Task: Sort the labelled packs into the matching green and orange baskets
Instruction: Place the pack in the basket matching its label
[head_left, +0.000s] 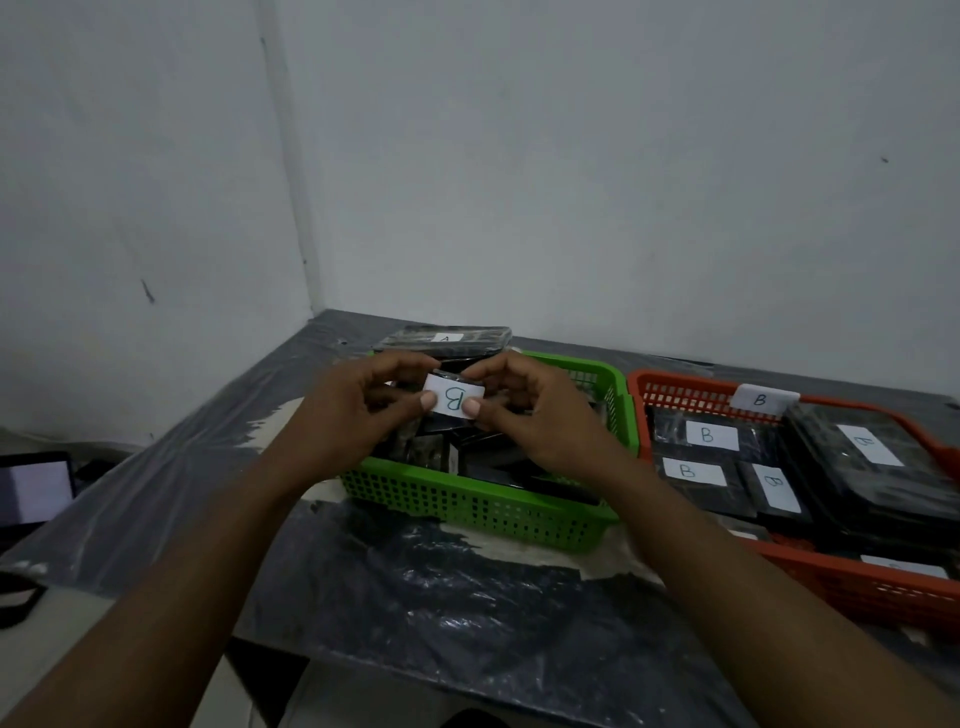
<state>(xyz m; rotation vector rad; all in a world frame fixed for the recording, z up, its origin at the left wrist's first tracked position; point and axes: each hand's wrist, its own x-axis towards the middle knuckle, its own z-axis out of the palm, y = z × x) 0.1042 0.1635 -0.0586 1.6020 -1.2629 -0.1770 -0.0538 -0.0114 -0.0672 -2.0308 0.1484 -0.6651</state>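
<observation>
Head view. Both hands are raised above the green basket (483, 512) and share one load: a small dark pack (470, 383) with a white paper label (453, 399). The label carries a handwritten letter B, which reads upside down from the camera. The left hand (358, 410) pinches the label's left edge between thumb and forefinger; the right hand (524, 405) pinches its right edge in the same way. Both hands are thus clamped on the pack, thumbs toward the camera.

The green basket stands on the bench (441, 587), which is covered with crinkled dark plastic sheeting. The basket holds several dark packs (their labels cannot be read from here). Behind the hands, at the basket's far end, a larger dark pack (447, 338) lies on top of the pile, with a white label that appears to read A.

The orange basket (852, 582) stands just beside the green one, on its right, the two rims almost touching. A white tag (762, 400) marked B is fixed to its far rim. Inside lie dark packs with B labels facing up: one at the far left (710, 435), one nearer (693, 472), one turned sideways (776, 487) and a larger one at the right (870, 444).

At the left edge, below the bench, a lit screen (34, 491) is partly visible.
</observation>
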